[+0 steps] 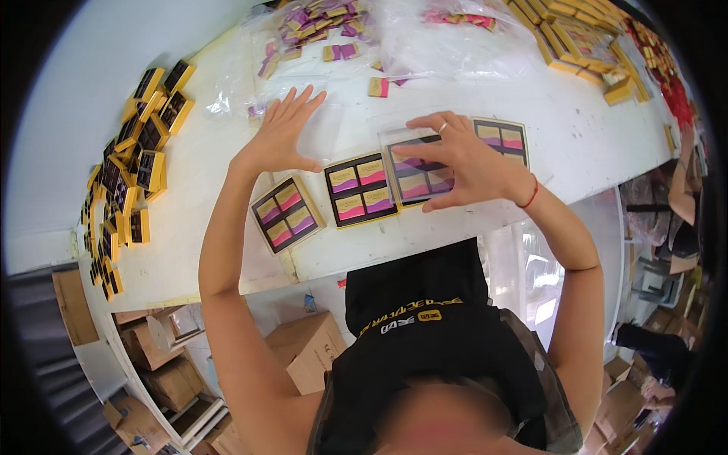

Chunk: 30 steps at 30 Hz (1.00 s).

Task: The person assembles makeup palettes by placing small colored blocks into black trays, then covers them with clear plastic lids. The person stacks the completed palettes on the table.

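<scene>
My left hand (284, 136) is spread flat over the white table (182, 235), fingers stretched out, beyond a small gold-edged box (288, 214). Beside that box lies a second box (362, 189), with pink-and-gold and purple-and-gold wrapped pieces in a dark insert. My right hand (466, 159) arches over a third filled box (413, 184), its fingers and thumb spanning a clear plastic lid (384, 136) above it. A ring and a red wrist string show on this hand. Partly behind its wrist is a fourth box (500, 136).
Stacked dark-and-gold boxes (148, 125) line the left edge. At the back lie clear plastic bags with purple-and-gold pieces (318, 23) and pink pieces (462, 19). Gold boxes (569, 42) stand back right. Below the table are cartons (303, 349); another person's arm (682, 182) shows far right.
</scene>
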### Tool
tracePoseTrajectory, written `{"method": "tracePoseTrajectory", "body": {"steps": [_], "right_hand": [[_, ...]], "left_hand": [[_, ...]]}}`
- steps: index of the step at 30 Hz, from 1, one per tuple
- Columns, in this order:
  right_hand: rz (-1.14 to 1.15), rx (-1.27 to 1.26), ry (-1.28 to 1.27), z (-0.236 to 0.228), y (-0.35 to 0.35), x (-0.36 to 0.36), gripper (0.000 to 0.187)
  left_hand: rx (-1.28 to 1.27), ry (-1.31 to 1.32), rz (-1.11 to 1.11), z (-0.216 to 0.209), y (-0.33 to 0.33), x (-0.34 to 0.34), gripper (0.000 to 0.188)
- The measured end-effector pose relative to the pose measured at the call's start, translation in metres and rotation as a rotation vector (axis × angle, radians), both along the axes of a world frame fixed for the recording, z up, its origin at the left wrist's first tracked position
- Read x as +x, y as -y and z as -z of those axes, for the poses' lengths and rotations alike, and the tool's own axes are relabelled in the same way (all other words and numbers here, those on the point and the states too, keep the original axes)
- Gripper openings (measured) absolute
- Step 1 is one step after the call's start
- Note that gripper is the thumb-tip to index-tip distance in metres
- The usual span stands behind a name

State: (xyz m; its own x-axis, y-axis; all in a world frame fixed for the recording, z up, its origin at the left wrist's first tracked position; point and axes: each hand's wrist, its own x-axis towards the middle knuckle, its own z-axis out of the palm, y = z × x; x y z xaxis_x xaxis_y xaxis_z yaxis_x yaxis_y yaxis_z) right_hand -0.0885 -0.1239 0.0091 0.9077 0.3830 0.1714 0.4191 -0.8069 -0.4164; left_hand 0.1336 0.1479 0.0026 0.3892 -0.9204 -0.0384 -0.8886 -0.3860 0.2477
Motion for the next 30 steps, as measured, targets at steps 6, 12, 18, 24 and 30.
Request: {"method": "tracePoseTrajectory", "body": {"steps": [6,12,18,24,30], "right_hand": [[0.003,-0.083,0.058,0.015,-0.005,-0.014,0.073],[0.067,0.213,0.177,-0.01,0.015,-0.013,0.052],[0.139,0.63,-0.291,-0.039,0.027,-0.003,0.026],[-0.005,0.496,-0.309,0.005,0.032,0.027,0.028],[-0.045,0.418,-0.197,0.024,0.033,0.045,0.026]], "left_hand": [[-0.054,-0.038,-0.029,-0.006,0.016,-0.002,0.1],[-0.245,-0.085,-0.027,-0.053,-0.005,-0.073,0.095],[-0.119,-0.026,-0.026,-0.025,0.009,-0.133,0.098],[-0.146,-0.008,-0.003,-0.004,0.013,-0.135,0.098],[-0.167,-0.148,-0.061,0.001,0.02,-0.128,0.096]]}}
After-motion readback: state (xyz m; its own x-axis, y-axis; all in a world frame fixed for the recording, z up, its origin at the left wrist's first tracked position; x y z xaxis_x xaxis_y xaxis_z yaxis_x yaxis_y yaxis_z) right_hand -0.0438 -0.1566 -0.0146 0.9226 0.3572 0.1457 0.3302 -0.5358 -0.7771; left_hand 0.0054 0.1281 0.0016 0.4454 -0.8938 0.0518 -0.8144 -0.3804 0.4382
